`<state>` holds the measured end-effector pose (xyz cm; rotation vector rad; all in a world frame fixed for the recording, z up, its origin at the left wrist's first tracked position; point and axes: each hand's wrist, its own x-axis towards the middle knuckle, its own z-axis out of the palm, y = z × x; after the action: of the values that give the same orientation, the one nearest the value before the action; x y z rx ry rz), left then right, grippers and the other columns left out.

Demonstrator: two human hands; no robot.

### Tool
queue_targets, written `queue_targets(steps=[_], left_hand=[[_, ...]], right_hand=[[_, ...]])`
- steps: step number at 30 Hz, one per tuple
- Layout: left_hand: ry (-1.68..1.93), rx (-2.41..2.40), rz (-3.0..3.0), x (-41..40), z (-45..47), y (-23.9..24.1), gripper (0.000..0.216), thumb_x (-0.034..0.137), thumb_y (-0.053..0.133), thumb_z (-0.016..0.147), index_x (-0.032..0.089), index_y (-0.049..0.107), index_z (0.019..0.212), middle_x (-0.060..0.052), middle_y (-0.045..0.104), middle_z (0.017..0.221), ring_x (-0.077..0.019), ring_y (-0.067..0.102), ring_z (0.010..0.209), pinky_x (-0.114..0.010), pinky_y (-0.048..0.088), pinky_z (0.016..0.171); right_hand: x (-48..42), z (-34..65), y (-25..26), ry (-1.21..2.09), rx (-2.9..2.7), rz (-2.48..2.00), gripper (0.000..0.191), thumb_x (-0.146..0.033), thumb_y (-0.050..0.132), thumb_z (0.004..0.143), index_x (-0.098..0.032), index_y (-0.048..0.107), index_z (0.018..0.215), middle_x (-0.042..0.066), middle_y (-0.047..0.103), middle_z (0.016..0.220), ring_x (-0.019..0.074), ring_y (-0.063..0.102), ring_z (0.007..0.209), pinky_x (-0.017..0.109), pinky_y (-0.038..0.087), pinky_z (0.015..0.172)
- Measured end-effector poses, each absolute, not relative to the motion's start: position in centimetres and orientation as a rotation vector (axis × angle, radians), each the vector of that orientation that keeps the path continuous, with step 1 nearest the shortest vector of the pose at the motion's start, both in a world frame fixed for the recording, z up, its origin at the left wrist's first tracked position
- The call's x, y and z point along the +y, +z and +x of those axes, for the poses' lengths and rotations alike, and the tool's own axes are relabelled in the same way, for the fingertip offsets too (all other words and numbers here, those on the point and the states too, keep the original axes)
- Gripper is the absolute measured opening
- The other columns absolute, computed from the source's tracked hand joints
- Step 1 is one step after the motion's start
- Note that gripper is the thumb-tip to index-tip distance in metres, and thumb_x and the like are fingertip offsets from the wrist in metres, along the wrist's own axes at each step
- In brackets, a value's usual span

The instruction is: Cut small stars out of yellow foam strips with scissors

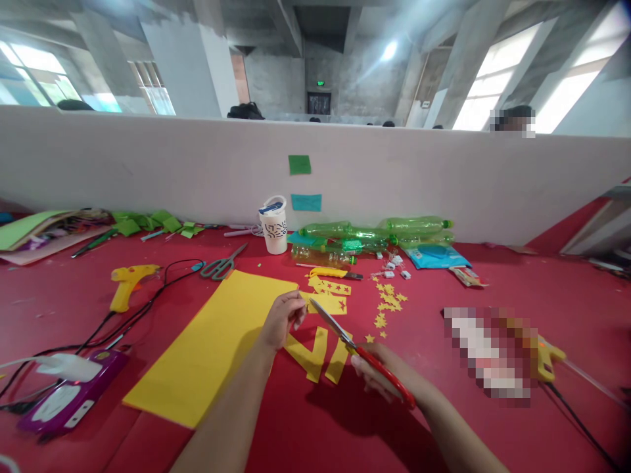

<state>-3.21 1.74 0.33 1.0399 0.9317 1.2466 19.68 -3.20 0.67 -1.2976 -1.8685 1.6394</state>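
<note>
My left hand (283, 320) pinches a small piece of yellow paper (302, 303) above the red table (434, 427). My right hand (382, 374) grips red-handled scissors (359, 351), whose blades point up-left toward that piece. Under the hands lie yellow paper offcuts (315, 355) and a large yellow sheet (217, 345). Several small yellow stars (389, 302) are scattered just beyond, beside a yellow strip with star-shaped holes (330, 287).
A yellow glue gun (129, 282) with a black cable, grey scissors (221, 266), a white cup (274, 226), green plastic bottles (374, 233) and a yellow utility knife (330, 272) lie farther back. A purple power strip (69, 397) is at left, another glue gun (547, 358) at right. A white partition (148, 171) closes the back.
</note>
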Motion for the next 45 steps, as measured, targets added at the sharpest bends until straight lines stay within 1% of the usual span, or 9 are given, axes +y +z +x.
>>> queue_targets(steps=[7, 12, 19, 25, 31, 34, 38, 41, 45], left_hand=[[1.234, 0.936, 1.072, 1.80, -3.25, 0.14, 0.022, 0.022, 0.049, 0.070, 0.015, 0.044, 0.050, 0.005, 0.043, 0.043, -0.0045, 0.033, 0.036, -0.018, 0.023, 0.035], [1.242, 0.921, 1.041, 1.80, -3.28, 0.17, 0.020, 0.022, 0.049, 0.070, 0.015, 0.044, 0.051, 0.005, 0.043, 0.043, -0.0050, 0.034, 0.037, -0.018, 0.022, 0.035], [1.178, 0.972, 1.065, 1.70, -3.21, 0.09, 0.019, 0.021, 0.050, 0.067, 0.015, 0.043, 0.050, 0.004, 0.042, 0.043, -0.0046, 0.033, 0.036, -0.018, 0.019, 0.034], [1.148, 0.964, 1.098, 1.69, -3.34, -0.01, 0.021, 0.022, 0.051, 0.067, 0.015, 0.043, 0.049, 0.005, 0.039, 0.041, -0.0040, 0.028, 0.035, -0.019, 0.016, 0.034], [1.143, 0.947, 1.106, 1.72, -3.36, -0.08, 0.020, 0.022, 0.051, 0.067, 0.015, 0.044, 0.049, 0.005, 0.039, 0.041, -0.0040, 0.027, 0.035, -0.019, 0.015, 0.035], [1.134, 0.940, 1.114, 1.76, -3.44, -0.18, 0.021, 0.022, 0.051, 0.067, 0.015, 0.044, 0.049, 0.005, 0.039, 0.041, -0.0040, 0.026, 0.035, -0.019, 0.015, 0.035], [1.129, 0.958, 1.107, 1.80, -3.49, -0.24, 0.021, 0.023, 0.052, 0.067, 0.016, 0.044, 0.048, 0.005, 0.038, 0.041, -0.0041, 0.026, 0.035, -0.020, 0.015, 0.035], [1.128, 0.984, 1.098, 1.72, -3.36, 0.06, 0.021, 0.025, 0.053, 0.068, 0.016, 0.046, 0.050, 0.004, 0.041, 0.042, -0.0043, 0.028, 0.034, -0.019, 0.016, 0.034], [1.052, 1.005, 1.194, 1.45, -2.86, 0.73, 0.026, 0.033, 0.050, 0.073, 0.013, 0.057, 0.059, 0.004, 0.042, 0.038, -0.0035, 0.028, 0.031, -0.018, 0.017, 0.033]], right_hand=[[-3.17, 19.83, 0.89, 1.648, -1.887, -1.296, 0.033, -0.047, 0.047, 0.080, -0.016, 0.047, 0.067, -0.007, 0.041, 0.044, 0.0046, 0.038, 0.033, 0.015, 0.035, 0.036], [-3.22, 19.86, 0.76, 1.640, -1.912, -1.289, 0.033, -0.048, 0.047, 0.079, -0.016, 0.048, 0.069, -0.006, 0.043, 0.048, 0.0052, 0.039, 0.034, 0.014, 0.030, 0.031], [-3.13, 19.80, 0.95, 1.648, -1.896, -1.287, 0.033, -0.048, 0.048, 0.078, -0.017, 0.048, 0.068, -0.005, 0.042, 0.047, 0.0068, 0.043, 0.036, 0.014, 0.031, 0.031], [-3.09, 19.78, 0.97, 1.678, -1.869, -1.305, 0.033, -0.047, 0.048, 0.079, -0.016, 0.047, 0.067, -0.007, 0.040, 0.044, 0.0049, 0.039, 0.032, 0.015, 0.031, 0.031], [-3.13, 19.68, 1.17, 1.660, -1.880, -1.321, 0.034, -0.048, 0.048, 0.079, -0.016, 0.047, 0.066, -0.007, 0.039, 0.042, 0.0050, 0.039, 0.032, 0.014, 0.029, 0.030], [-3.07, 19.71, 1.08, 1.679, -1.868, -1.309, 0.034, -0.049, 0.049, 0.078, -0.017, 0.046, 0.065, -0.008, 0.039, 0.042, 0.0045, 0.037, 0.030, 0.015, 0.032, 0.032], [-3.00, 19.76, 0.78, 1.696, -1.860, -1.276, 0.033, -0.047, 0.050, 0.078, -0.018, 0.046, 0.064, -0.009, 0.039, 0.040, 0.0047, 0.036, 0.029, 0.019, 0.039, 0.038], [-2.99, 19.59, 0.63, 1.684, -1.828, -1.291, 0.032, -0.046, 0.051, 0.077, -0.018, 0.045, 0.063, -0.009, 0.036, 0.039, 0.0051, 0.037, 0.029, 0.020, 0.041, 0.040], [-2.91, 19.24, 0.48, 1.668, -1.771, -1.326, 0.034, -0.048, 0.050, 0.076, -0.018, 0.044, 0.063, -0.008, 0.038, 0.041, 0.0050, 0.037, 0.029, 0.016, 0.032, 0.031]])
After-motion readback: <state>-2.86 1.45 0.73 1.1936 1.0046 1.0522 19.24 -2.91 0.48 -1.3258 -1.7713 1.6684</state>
